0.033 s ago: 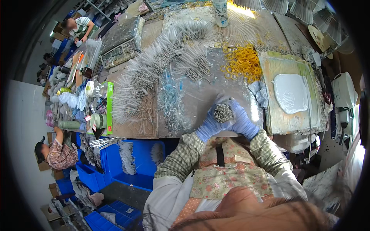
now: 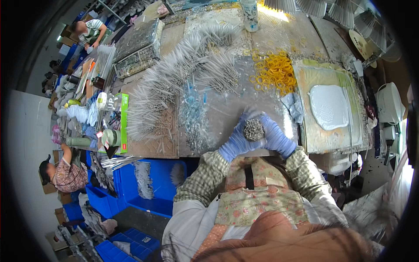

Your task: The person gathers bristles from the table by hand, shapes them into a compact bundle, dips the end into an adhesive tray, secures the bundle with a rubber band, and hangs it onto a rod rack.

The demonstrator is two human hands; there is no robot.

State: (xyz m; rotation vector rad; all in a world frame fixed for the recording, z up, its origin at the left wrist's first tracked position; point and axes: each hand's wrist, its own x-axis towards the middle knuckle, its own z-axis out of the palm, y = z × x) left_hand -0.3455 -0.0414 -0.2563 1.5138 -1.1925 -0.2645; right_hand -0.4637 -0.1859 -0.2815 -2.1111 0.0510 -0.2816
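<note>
My left hand [image 2: 235, 139] and my right hand [image 2: 278, 136], both in blue gloves, are closed round the sides of an upright bundle of thin wire brushes [image 2: 253, 130]. Its grey metal wire ends face up in a tight round cluster; the lower part of the bundle is hidden by my fingers and palms. Beyond my hands lies a loose pile of wire brushes [image 2: 220, 72] with pale bristles and looped metal ends. A heap of yellow rubber bands [image 2: 276, 72] sits farther off to the right, and a crumpled blue cloth [image 2: 293, 107] lies beside my right hand.
At right, a board [image 2: 310, 137] carries a puddle of white paste [image 2: 329, 107]. Long rows of brushes [image 2: 150, 102] fill the table's left side. Blue bins [image 2: 152, 205] stand below the left edge. Two people [image 2: 70, 174] [image 2: 89, 32] sit at the far left.
My hands have shifted slightly round the bundle, with the right hand a little farther right. The wire ends now look more even and rounder in outline.
</note>
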